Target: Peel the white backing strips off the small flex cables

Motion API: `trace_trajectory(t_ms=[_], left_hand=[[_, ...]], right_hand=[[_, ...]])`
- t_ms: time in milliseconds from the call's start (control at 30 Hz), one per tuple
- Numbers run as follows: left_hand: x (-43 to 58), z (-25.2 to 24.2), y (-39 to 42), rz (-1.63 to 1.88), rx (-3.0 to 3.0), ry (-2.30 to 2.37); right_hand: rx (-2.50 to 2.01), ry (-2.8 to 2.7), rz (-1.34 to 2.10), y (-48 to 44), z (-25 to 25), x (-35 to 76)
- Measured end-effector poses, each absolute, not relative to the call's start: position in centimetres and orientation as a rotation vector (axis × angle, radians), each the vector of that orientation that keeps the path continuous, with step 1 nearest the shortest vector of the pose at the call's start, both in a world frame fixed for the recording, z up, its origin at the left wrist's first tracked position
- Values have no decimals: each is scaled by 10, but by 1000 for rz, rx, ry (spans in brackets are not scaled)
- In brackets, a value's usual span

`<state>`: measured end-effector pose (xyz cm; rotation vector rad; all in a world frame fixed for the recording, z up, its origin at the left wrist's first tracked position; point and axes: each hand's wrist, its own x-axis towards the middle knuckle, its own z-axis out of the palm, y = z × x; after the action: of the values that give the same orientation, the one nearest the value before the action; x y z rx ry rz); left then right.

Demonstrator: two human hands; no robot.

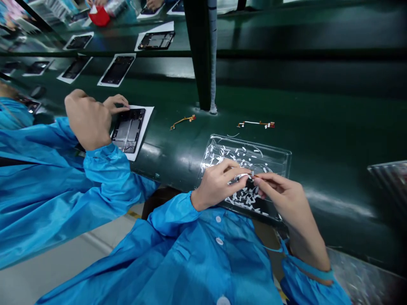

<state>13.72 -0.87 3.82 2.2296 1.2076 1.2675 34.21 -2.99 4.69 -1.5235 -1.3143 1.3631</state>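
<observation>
My left hand (219, 182) and my right hand (280, 192) meet over a clear plastic tray (280, 154) strewn with several small white scraps. Both hands pinch a small thin part between their fingertips; an orange tip shows at the right fingers. Which part it is I cannot make out. The tray lies on the near edge of a dark green conveyor belt (333, 127). Beyond the tray two orange flex cables lie on the belt, one to the left (182, 121) and one to the right (256, 124).
A co-worker in a blue coat at my left has hands (90, 116) on an open device back (129, 129) lying on white paper. More devices on paper (117, 70) sit farther up the belt. A dark post (200, 55) stands behind the cables.
</observation>
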Motion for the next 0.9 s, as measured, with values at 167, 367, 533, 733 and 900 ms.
trace_trajectory(t_ms=[167,367,533,733,900], left_hand=[[145,40,-12,1134,2595,1217],[152,41,-16,1064,2648,1306],[155,39,-17,949,2692,1349],[157,35,-14,892,2659,1315],[159,35,-11,870,2647,1333]], right_hand=[[-1512,-1357,1339,-34,48,342],[-1548,-1448,1230,-39,48,340],[-1554,-1447,1243,-41,41,345],[-1555,-1456,1291,-39,36,350],[-1547,-1499,1274,-40,39,347]])
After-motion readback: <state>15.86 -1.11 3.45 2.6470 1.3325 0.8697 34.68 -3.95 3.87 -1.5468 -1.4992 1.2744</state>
